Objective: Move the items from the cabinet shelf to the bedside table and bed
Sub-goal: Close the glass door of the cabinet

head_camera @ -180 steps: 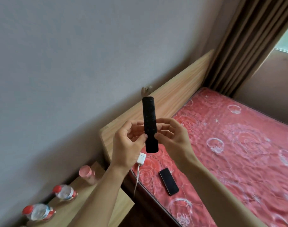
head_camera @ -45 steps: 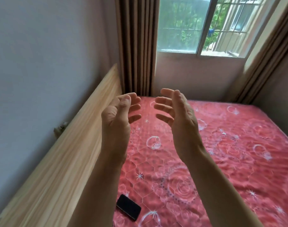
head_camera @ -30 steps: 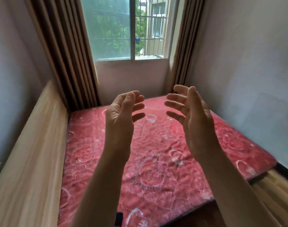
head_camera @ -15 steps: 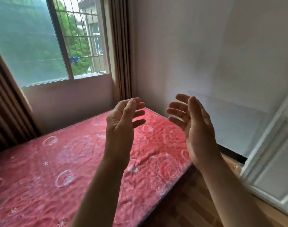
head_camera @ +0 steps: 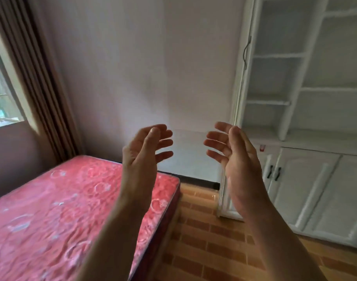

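My left hand [head_camera: 142, 159] and my right hand [head_camera: 237, 159] are raised in front of me, palms facing each other, fingers apart, both holding nothing. The bed [head_camera: 51, 209] with its red patterned mattress fills the lower left. A white cabinet [head_camera: 307, 179] with open shelves stands at the right. A small red-and-white item [head_camera: 262, 148] sits on its lower ledge, just beyond my right hand. The bedside table is out of view.
Brown curtains [head_camera: 37, 78] and a window edge [head_camera: 1, 98] are at the left. A plain wall faces me. Wood-pattern floor [head_camera: 214, 240] lies between the bed's foot and the cabinet's closed lower doors [head_camera: 303, 185].
The view has swung right from the bed head and window to the cabinet. The remote that both hands held six seconds ago is gone from them; they stay raised and empty.
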Demonstrator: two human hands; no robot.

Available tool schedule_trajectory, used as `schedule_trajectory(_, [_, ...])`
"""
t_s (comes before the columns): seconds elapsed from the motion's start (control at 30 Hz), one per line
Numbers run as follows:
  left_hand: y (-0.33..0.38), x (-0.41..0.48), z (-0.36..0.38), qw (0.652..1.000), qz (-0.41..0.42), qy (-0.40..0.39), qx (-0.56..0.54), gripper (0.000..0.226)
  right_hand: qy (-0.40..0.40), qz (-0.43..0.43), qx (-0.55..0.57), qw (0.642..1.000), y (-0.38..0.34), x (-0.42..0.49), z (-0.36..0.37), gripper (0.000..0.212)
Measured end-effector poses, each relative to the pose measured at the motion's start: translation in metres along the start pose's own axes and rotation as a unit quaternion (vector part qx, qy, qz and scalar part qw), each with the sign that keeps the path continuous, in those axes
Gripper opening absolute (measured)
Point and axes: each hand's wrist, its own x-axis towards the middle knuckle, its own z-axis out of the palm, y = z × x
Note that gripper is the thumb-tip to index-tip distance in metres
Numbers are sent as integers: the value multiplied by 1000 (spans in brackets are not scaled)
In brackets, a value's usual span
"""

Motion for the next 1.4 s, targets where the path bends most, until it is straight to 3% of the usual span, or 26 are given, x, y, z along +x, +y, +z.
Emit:
schedule_trajectory(0.13, [-18,17,49,998,-11,-49,-23,29,50,-13,-23,998,-6,19,-46,56])
schedule_trajectory(0.43, [-61,72,118,991,-16,-113,-67,29,108,-46,-67,991,-4,73,-100,47])
schedule_trajectory(0.53, [-74,100,135,990,-11,-127,-66,29,121,-50,-80,988,2,102,-110,60])
schedule_trajectory(0.83, [-121,202,179,980,11,-172,-104,28,166,-75,-103,978,36,202,-121,46])
schedule_trajectory(1.4, [-187,292,296,979,47,-190,-51,29,146,-113,-119,976,73,332,-206,44])
